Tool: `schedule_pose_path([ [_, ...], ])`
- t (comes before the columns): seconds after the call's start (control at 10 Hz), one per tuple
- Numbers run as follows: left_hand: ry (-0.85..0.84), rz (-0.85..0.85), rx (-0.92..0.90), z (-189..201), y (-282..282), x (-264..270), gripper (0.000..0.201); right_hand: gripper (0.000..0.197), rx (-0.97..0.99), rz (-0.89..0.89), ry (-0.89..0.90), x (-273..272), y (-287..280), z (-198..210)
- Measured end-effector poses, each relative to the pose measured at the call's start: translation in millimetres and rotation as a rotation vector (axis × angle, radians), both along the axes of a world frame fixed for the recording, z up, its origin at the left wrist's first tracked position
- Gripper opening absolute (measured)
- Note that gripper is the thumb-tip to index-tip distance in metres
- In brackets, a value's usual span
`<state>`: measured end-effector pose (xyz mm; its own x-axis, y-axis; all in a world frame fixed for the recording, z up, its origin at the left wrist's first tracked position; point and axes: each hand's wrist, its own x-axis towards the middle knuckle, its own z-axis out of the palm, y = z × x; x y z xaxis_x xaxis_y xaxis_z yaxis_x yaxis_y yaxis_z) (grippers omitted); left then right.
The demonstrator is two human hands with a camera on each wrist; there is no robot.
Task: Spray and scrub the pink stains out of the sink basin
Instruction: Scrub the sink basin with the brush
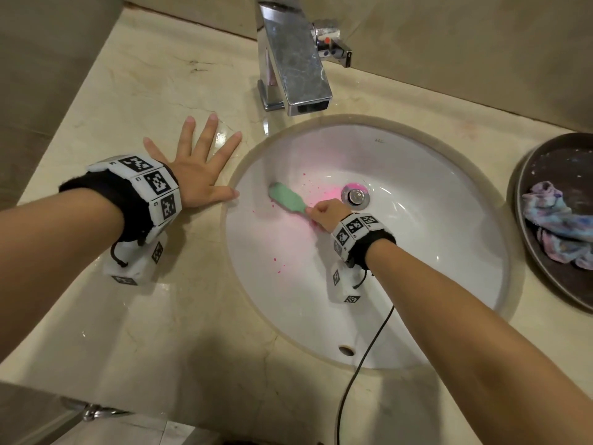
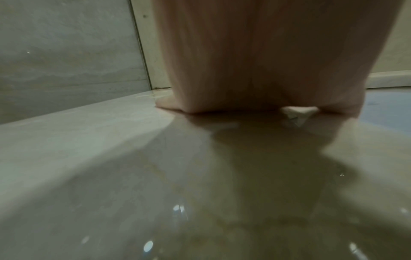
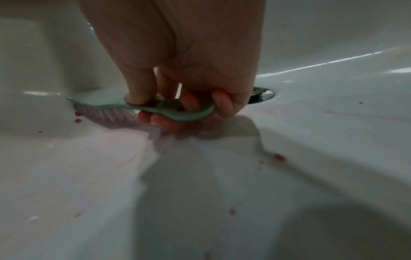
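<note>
Gripping the green brush [image 1: 286, 198], the right hand [image 1: 327, 214] works inside the sink basin [image 1: 449, 252].

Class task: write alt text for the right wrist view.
A right hand grips a green scrub brush, bristles down on the white sink basin. Pink specks dot the basin; the chrome drain shows behind the hand.

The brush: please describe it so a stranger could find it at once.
Look inside the white sink, left of the metal drain. The brush lies there, its handle gripped by the right hand. It is the only mint-green thing, with pale bristles.
</note>
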<state>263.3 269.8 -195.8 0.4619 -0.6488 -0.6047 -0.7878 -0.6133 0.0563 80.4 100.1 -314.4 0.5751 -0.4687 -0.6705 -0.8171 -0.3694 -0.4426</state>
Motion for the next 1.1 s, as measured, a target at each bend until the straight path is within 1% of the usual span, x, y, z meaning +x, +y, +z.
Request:
schedule_pose_path([
  [0.1, -0.002, 0.0, 0.003, 0, 0, 0, 0.087, 0.037, -0.03, -0.048, 0.018, 0, -8, -1],
  [0.2, 0.001, 0.004, 0.001, 0, 1, 0, 0.087, 0.037, -0.096, -0.245, 0.025, -12, -23, 3],
  [0.3, 0.008, 0.008, -0.001, 1, 0, 0, 0.087, 0.036, -0.076, -0.261, 0.021, -15, -20, 5],
  [0.4, 0.011, 0.007, 0.002, 0, 1, 1, 0.088, 0.038, -0.041, -0.149, 0.03, -6, -2, 11],
  [0.5, 0.006, 0.004, 0.004, 1, 1, 1, 0.088, 0.039, -0.093, -0.045, 0.022, 1, -3, 13],
  [0.6, 0.001, 0.007, -0.001, 0, 0, 0, 0.088, 0.037, -0.169, -0.177, 0.038, -5, -21, 13],
  [0.7, -0.001, 0.006, -0.005, -1, 0, 0, 0.088, 0.021, -0.176, -0.266, 0.036, -14, -29, 13],
  [0.8, -0.003, 0.006, -0.002, -1, 0, 1, 0.088, 0.036, -0.166, -0.228, 0.027, -12, -23, 17],
  [0.9, -0.008, 0.008, -0.004, 0, 0, 0, 0.088, 0.039, -0.164, -0.103, 0.056, -5, -16, 22],
  [1.0, -0.009, 0.009, -0.003, 0, 0, -1, 0.088, 0.03, -0.21, -0.195, 0.063, -7, -26, 23],
  [1.1, -0.011, 0.007, -0.005, 0, 0, -1, 0.088, 0.023, -0.226, -0.336, 0.071, -14, -37, 18],
])
